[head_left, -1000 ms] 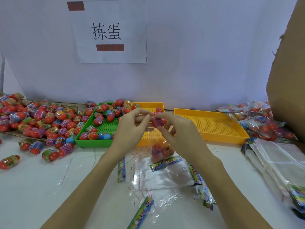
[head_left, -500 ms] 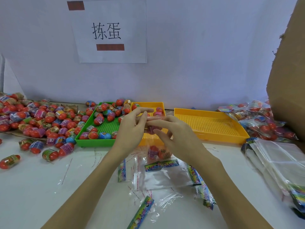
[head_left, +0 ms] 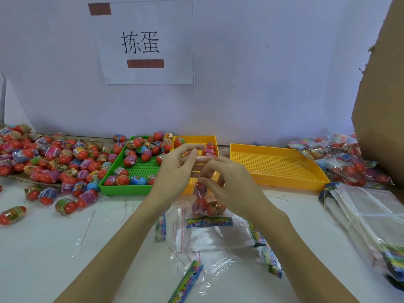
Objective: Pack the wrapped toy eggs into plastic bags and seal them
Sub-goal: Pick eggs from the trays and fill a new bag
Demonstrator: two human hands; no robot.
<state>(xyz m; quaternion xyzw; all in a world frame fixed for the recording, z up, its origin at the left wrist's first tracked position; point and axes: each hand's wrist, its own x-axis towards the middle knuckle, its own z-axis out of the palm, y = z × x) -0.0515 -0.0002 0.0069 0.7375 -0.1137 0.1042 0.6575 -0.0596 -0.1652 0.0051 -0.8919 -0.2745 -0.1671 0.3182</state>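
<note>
step: bag mouth being sealed | plastic bag (head_left: pixel 204 200) with toy eggs (head_left: pixel 201 203) is held above the counter (head_left: pixel 65 248), before the yellow tray (head_left: pixel 192 182) | left hand (head_left: pixel 175 171) grip pinched on bag top; right hand (head_left: pixel 229 182) grip likewise | advice: flap is best kept flat and pressed along evenly

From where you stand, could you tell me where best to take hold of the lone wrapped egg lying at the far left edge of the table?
Grip the egg across its wrapped middle, coming down from above. It lies on its side, apart from the other eggs, so thumb and finger probably fit either side of the band; the rounded red ends look likelier to slip.
</note>
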